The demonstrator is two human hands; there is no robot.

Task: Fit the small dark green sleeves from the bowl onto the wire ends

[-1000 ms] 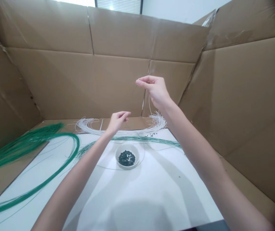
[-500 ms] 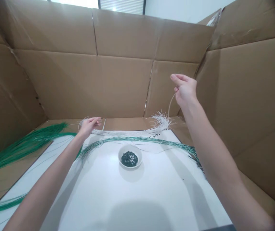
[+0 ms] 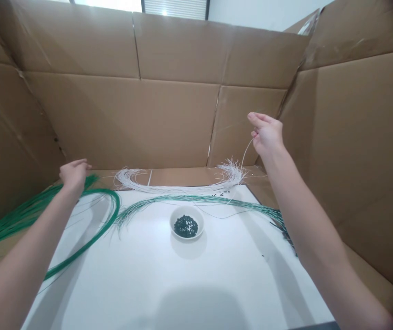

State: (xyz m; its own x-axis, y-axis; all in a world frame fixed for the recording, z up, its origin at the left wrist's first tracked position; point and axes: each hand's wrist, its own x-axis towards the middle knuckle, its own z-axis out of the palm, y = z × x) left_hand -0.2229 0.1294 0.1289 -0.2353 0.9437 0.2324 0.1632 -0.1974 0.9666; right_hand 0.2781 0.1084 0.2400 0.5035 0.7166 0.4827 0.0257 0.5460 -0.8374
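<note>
A thin, pale strand (image 3: 244, 155) with a smooth bend arcs down from the raised right hand (image 3: 267, 131), which is pinched closed around it, towards the frayed white bundle (image 3: 232, 173); the left hand (image 3: 74, 175) is curled closed near green strands (image 3: 20, 217), and whether it grips anything cannot be told

The person's bare left hand (image 3: 74, 176) has swung leftward from mid-worktop to the tips of the loose bundle of thin green strands (image 3: 17, 223). The bare right hand (image 3: 268, 133) has shifted rightward with its slender white strand (image 3: 245, 154), then dipped slightly, leaving the hands much farther apart.
</note>
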